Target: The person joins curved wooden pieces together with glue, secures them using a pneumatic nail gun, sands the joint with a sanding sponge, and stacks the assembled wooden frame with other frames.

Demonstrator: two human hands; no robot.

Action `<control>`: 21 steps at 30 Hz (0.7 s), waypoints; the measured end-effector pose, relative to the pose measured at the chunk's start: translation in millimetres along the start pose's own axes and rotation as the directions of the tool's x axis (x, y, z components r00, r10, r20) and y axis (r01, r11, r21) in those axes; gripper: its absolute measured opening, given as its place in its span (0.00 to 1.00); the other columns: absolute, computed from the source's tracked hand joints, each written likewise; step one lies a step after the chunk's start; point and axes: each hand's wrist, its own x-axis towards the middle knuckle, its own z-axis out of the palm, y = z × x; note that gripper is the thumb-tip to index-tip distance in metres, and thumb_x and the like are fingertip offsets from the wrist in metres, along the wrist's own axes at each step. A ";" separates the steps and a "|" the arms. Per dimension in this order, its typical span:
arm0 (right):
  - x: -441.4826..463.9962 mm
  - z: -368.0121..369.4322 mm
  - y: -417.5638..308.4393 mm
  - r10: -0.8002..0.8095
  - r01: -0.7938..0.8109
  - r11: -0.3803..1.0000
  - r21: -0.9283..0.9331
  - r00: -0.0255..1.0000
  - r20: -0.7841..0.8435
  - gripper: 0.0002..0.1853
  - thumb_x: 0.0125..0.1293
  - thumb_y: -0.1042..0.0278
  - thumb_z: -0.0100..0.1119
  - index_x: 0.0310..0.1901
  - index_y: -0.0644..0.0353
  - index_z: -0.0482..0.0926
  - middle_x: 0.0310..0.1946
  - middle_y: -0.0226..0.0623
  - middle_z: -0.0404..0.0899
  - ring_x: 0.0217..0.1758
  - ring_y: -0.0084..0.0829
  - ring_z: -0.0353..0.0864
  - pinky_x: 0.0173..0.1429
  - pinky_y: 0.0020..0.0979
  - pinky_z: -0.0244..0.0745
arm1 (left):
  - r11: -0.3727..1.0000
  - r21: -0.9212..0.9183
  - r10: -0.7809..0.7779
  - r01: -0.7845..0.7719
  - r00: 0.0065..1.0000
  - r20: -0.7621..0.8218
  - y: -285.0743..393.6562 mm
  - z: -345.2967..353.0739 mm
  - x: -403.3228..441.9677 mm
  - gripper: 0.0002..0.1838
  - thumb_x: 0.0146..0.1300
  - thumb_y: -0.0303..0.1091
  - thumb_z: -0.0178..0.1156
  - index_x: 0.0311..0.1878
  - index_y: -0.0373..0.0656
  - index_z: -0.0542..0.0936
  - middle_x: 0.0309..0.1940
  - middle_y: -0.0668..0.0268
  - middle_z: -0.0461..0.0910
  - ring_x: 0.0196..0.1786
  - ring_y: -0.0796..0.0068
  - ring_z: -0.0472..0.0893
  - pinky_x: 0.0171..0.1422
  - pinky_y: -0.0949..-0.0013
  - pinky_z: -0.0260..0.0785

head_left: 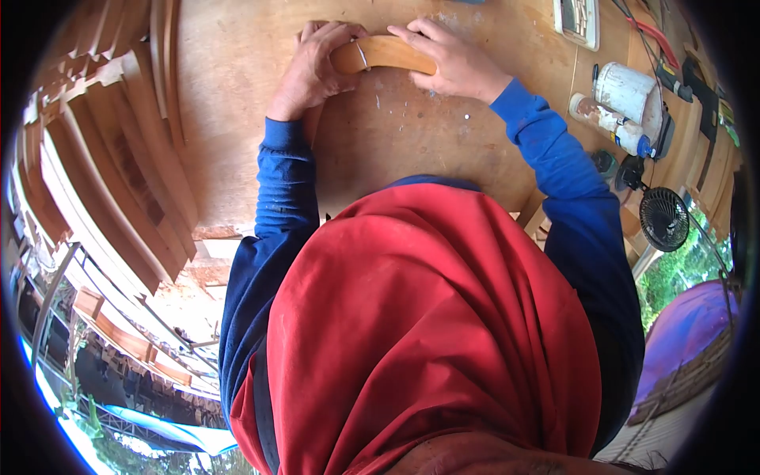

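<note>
Between my two hands is a curved piece of wood (400,54), smooth and light brown, with a thin pale strand or line across its left part. My left hand (321,63) is closed around the left end. The right end is gripped by my right hand (455,63), thumb below and fingers above. Beneath them lies a plywood work surface (237,103) with small white specks. My fingers hide both ends of the wood, and I cannot tell whether it touches the surface.
Stacked wooden boards (119,158) line the left side. At the right stand a white bucket (625,91), a stained bottle (606,123) and a small black fan (663,219). A white-framed tray (578,22) lies at the top right, near a red-handled tool (657,39).
</note>
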 end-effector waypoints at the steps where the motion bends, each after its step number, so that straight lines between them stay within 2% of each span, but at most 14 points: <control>1: 0.1 -1.3 -0.6 -0.008 0.007 0.999 -0.042 1.000 -0.016 0.45 0.58 0.64 0.74 0.78 0.50 0.67 0.61 0.37 0.73 0.64 0.42 0.75 0.71 0.40 0.72 | 0.999 -0.008 0.039 -0.039 0.999 -0.024 0.2 -1.1 -0.1 0.37 0.38 0.28 0.76 0.59 0.51 0.82 0.58 0.66 0.82 0.64 0.54 0.72 0.74 0.54 0.62; 3: -2.7 -10.5 -9.3 -0.088 0.064 0.984 -0.164 0.986 -0.144 0.49 0.57 0.59 0.77 0.80 0.48 0.64 0.63 0.41 0.72 0.67 0.45 0.72 0.73 0.43 0.69 | 0.992 -0.022 0.119 -0.121 0.991 -0.063 2.4 -6.5 -0.3 0.40 0.37 0.32 0.78 0.62 0.54 0.81 0.64 0.64 0.79 0.69 0.51 0.70 0.75 0.51 0.60; 5: -14.0 -37.8 -39.3 -0.076 0.027 0.980 -0.198 0.967 -0.245 0.49 0.56 0.58 0.78 0.80 0.48 0.65 0.65 0.43 0.71 0.69 0.47 0.71 0.75 0.44 0.67 | 0.999 -0.029 0.026 -0.031 0.986 -0.162 37.5 -31.2 -8.0 0.47 0.38 0.39 0.86 0.68 0.51 0.79 0.72 0.56 0.70 0.72 0.46 0.68 0.75 0.48 0.65; 7: -39.1 -76.1 -87.3 0.003 0.114 0.960 0.257 0.909 -0.417 0.43 0.56 0.59 0.81 0.73 0.57 0.74 0.63 0.47 0.76 0.67 0.49 0.74 0.71 0.42 0.70 | 0.973 -0.104 0.168 -0.207 0.939 -0.300 96.1 -66.7 -22.1 0.45 0.42 0.45 0.86 0.65 0.41 0.79 0.64 0.52 0.76 0.65 0.49 0.76 0.69 0.53 0.72; 8: -56.8 -107.7 -115.9 -0.051 0.193 0.938 0.288 0.899 -0.436 0.37 0.56 0.61 0.81 0.67 0.62 0.77 0.56 0.47 0.80 0.59 0.48 0.79 0.66 0.43 0.74 | 0.930 -0.119 0.283 -0.349 0.883 -0.375 134.7 -82.5 -33.9 0.41 0.44 0.45 0.86 0.61 0.38 0.82 0.52 0.54 0.82 0.52 0.53 0.83 0.57 0.56 0.77; 10: -81.8 -155.3 -163.6 -0.316 0.570 0.524 0.633 0.820 -0.477 0.14 0.66 0.68 0.69 0.51 0.63 0.84 0.42 0.41 0.83 0.40 0.36 0.85 0.39 0.32 0.82 | 0.515 -0.476 0.459 -0.713 0.699 -0.549 214.8 -90.9 -44.1 0.14 0.62 0.38 0.73 0.44 0.39 0.82 0.41 0.56 0.84 0.39 0.62 0.84 0.38 0.68 0.74; 11: -93.6 -160.9 -189.0 -0.244 0.665 0.415 0.622 0.739 -0.628 0.07 0.67 0.71 0.67 0.44 0.62 0.84 0.37 0.41 0.83 0.36 0.37 0.85 0.38 0.33 0.83 | 0.225 -0.560 0.531 -0.798 0.582 -0.616 255.0 -95.1 -49.3 0.09 0.72 0.34 0.66 0.35 0.40 0.82 0.36 0.57 0.86 0.33 0.66 0.85 0.28 0.73 0.73; 13: -117.3 -172.0 -240.0 -0.074 0.848 0.244 0.470 0.499 -0.863 0.07 0.68 0.75 0.64 0.30 0.59 0.84 0.29 0.41 0.83 0.30 0.37 0.86 0.36 0.35 0.85 | 0.077 -0.571 0.587 -0.817 0.500 -0.636 300.1 -105.4 -63.8 0.17 0.80 0.34 0.53 0.32 0.40 0.80 0.35 0.54 0.86 0.34 0.63 0.86 0.30 0.70 0.76; 14: -126.0 -192.4 -241.3 -0.216 0.815 0.155 0.558 0.579 -0.786 0.04 0.67 0.74 0.69 0.33 0.59 0.86 0.36 0.44 0.84 0.35 0.42 0.88 0.41 0.39 0.88 | 0.116 -0.611 0.636 -0.783 0.531 -0.560 307.0 -111.8 -67.9 0.11 0.80 0.37 0.54 0.40 0.43 0.80 0.43 0.55 0.85 0.39 0.60 0.85 0.37 0.67 0.78; 16: -142.8 -188.9 -255.9 -0.160 0.869 0.107 0.483 0.495 -0.854 0.06 0.69 0.74 0.65 0.32 0.58 0.84 0.36 0.44 0.84 0.35 0.43 0.88 0.43 0.40 0.88 | 0.204 -0.658 0.733 -0.725 0.559 -0.388 319.6 -128.2 -74.9 0.12 0.79 0.41 0.56 0.58 0.49 0.80 0.59 0.57 0.81 0.50 0.54 0.84 0.51 0.61 0.83; 17: -152.2 -187.9 -262.8 -0.140 0.897 0.078 0.436 0.443 -0.886 0.08 0.71 0.74 0.63 0.31 0.57 0.84 0.36 0.44 0.84 0.36 0.43 0.88 0.44 0.41 0.89 | 0.176 -0.652 0.665 -0.738 0.577 -0.473 334.5 -125.1 -84.1 0.10 0.80 0.39 0.53 0.49 0.45 0.80 0.50 0.56 0.83 0.44 0.55 0.85 0.46 0.61 0.82; 19: -166.3 -189.6 -281.7 -0.077 0.925 0.189 0.329 0.348 -0.934 0.10 0.70 0.71 0.62 0.29 0.52 0.79 0.33 0.37 0.81 0.31 0.38 0.83 0.39 0.39 0.85 | 0.115 -0.651 0.488 -0.750 0.614 -0.621 361.9 -111.5 -104.1 0.19 0.81 0.34 0.46 0.32 0.39 0.78 0.32 0.52 0.85 0.33 0.58 0.85 0.37 0.60 0.80; 20: -173.1 -184.4 -303.7 0.011 0.927 0.240 0.288 0.294 -0.956 0.11 0.69 0.67 0.63 0.27 0.48 0.76 0.29 0.31 0.79 0.29 0.33 0.79 0.37 0.36 0.80 | 0.140 -0.625 0.675 -0.768 0.536 -0.507 364.3 -124.4 -98.1 0.11 0.77 0.40 0.60 0.46 0.43 0.84 0.52 0.56 0.81 0.48 0.57 0.84 0.50 0.59 0.82; 21: -177.8 -181.8 -315.4 0.099 0.923 0.290 0.254 0.235 -0.967 0.13 0.67 0.63 0.65 0.25 0.43 0.74 0.26 0.25 0.77 0.27 0.28 0.75 0.34 0.33 0.76 | 0.160 -0.655 0.624 -0.739 0.589 -0.512 373.9 -122.8 -102.9 0.10 0.77 0.39 0.61 0.45 0.43 0.85 0.50 0.57 0.82 0.47 0.59 0.83 0.49 0.60 0.81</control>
